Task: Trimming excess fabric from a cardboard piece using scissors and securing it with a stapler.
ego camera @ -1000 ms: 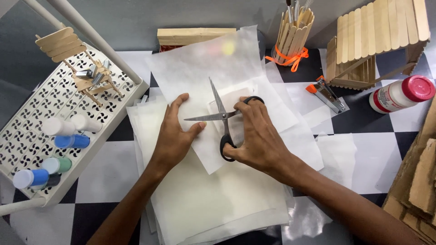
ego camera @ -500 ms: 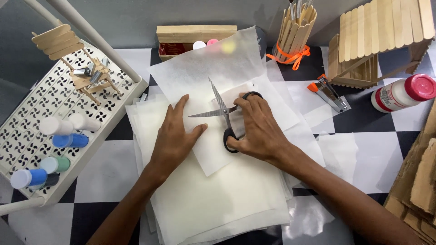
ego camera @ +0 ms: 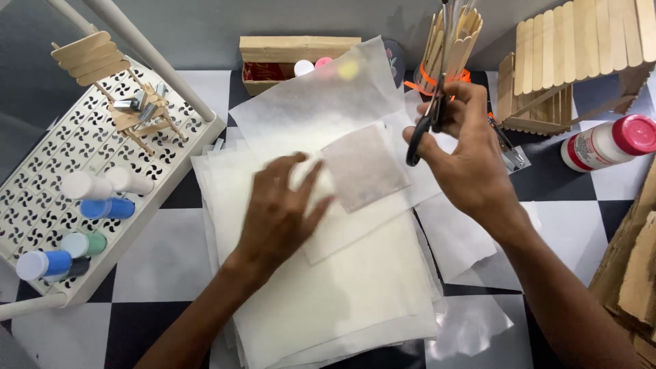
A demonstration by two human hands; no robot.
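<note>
White perforated plastic rack [ego camera: 41, 205] sits far left of the stack of white translucent paper sheets [ego camera: 328, 301], holding small paint bottles with white, blue and green caps [ego camera: 89, 205] and a tiny chair built from wooden craft sticks [ego camera: 133, 113]. Left hand [ego camera: 277, 219] lies flat on the stack, palm down, fingers spread, gripping nothing, just pressing the paper. Just right of its fingertips, on the upper part of the stack, lies a small square cut piece of greyish paper [ego camera: 365, 167], touching the sheets under it. Behind the stack, an open cardboard box [ego camera: 301, 58] with small paint pots inside, partly hidden by a lifted sheet. Right hand [ego camera: 465, 157] is raised over the stack's upper right corner, fingers closed around black-handled scissors [ego camera: 427, 116], blades pointing up and shut as far as visible, clear of the paper. Behind that hand, a holder made of craft sticks tied with an orange ribbon [ego camera: 451, 41]. Further right of the stack, a little house of wooden craft sticks [ego camera: 574, 61], then a white glue bottle with a pink cap [ego camera: 608, 143] lying on its side on the black and white checkered tabletop [ego camera: 164, 253]. Brown cardboard pieces [ego camera: 632, 273] at the far right edge
</note>
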